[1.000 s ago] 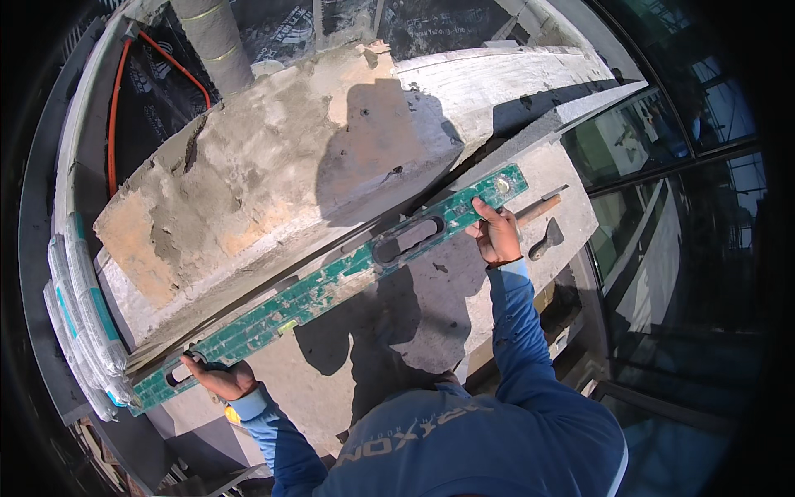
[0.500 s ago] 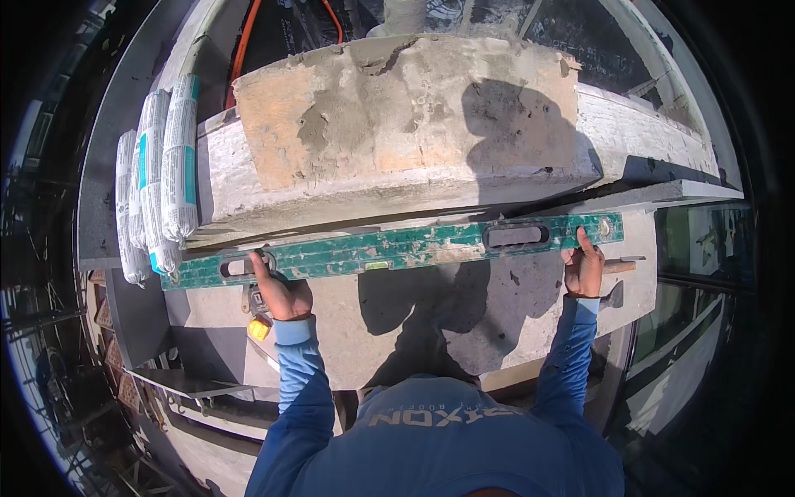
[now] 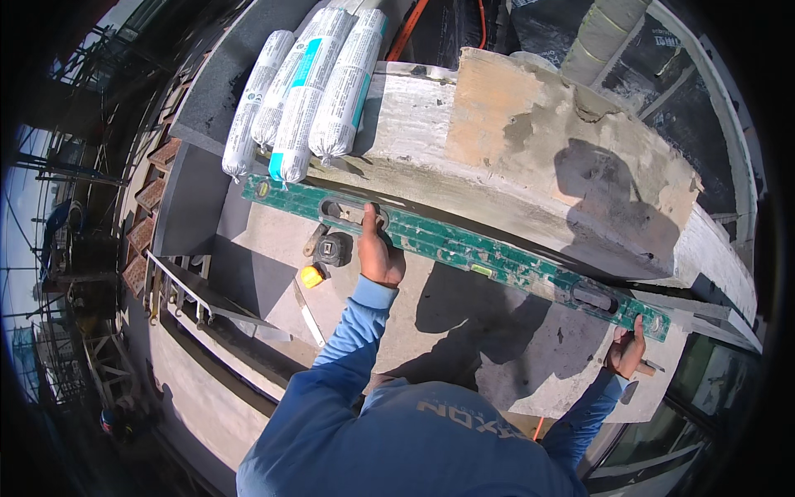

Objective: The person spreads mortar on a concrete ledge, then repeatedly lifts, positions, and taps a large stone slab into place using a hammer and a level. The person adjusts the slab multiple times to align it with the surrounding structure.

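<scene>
A long green spirit level (image 3: 439, 245), its paint scuffed, slants across the view along the foot of a mortar-patched block (image 3: 530, 124). My left hand (image 3: 381, 255) grips it at the slot near its left end, thumb over the face. Near the other end, my right hand (image 3: 627, 349) holds the lower edge, thumb up on the face; its remaining fingers are partly hidden. Under the level lies a grey slab (image 3: 571, 360). On it, left of my left hand, are a black tape measure (image 3: 333, 248) and a small yellow object (image 3: 311, 276).
Several white foil sausage packs (image 3: 339, 91) lie at the upper left, just beyond the level's left end. A wooden-handled tool (image 3: 652, 365) rests beside my right hand. A thin metal strip (image 3: 310, 319) lies near my left forearm. Scaffolding (image 3: 50, 257) stands beyond the far-left edge.
My view has turned, so the level now slopes down to the right and the packs appear larger. Both hands keep their hold at about the same spots on the level.
</scene>
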